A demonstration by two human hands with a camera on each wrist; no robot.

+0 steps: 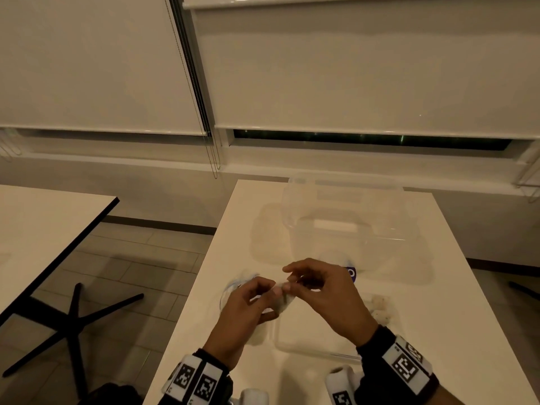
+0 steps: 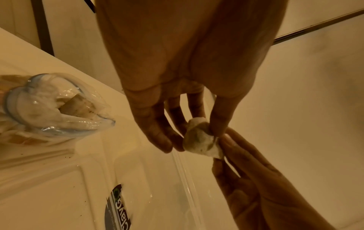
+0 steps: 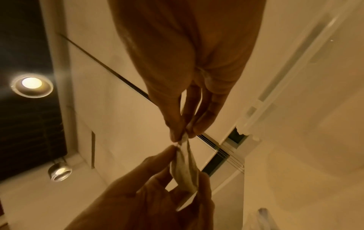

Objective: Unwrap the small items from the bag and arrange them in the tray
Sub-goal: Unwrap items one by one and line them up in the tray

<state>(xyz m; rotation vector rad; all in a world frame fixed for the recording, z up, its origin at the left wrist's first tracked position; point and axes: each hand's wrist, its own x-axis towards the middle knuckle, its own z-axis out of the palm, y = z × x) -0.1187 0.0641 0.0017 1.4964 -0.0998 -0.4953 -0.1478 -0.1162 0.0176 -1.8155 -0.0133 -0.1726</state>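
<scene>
Both hands hold one small white wrapped item (image 1: 282,299) above the white table. My left hand (image 1: 270,301) pinches its body between thumb and fingers, as the left wrist view shows on the item (image 2: 199,141). My right hand (image 1: 287,277) pinches the wrapper's twisted end (image 3: 183,138). The clear bag (image 2: 49,109), holding more wrapped items, lies left of my left hand; in the head view the bag (image 1: 233,283) is mostly hidden. A clear tray (image 1: 315,350) sits under my right forearm, with a few pale unwrapped pieces (image 1: 380,309) at its right end.
A large clear plastic container (image 1: 344,217) stands at the back of the table (image 1: 467,287). A clear lid with a dark label (image 2: 118,207) lies below the hands. A second table (image 1: 43,229) and a chair base (image 1: 73,317) are to the left.
</scene>
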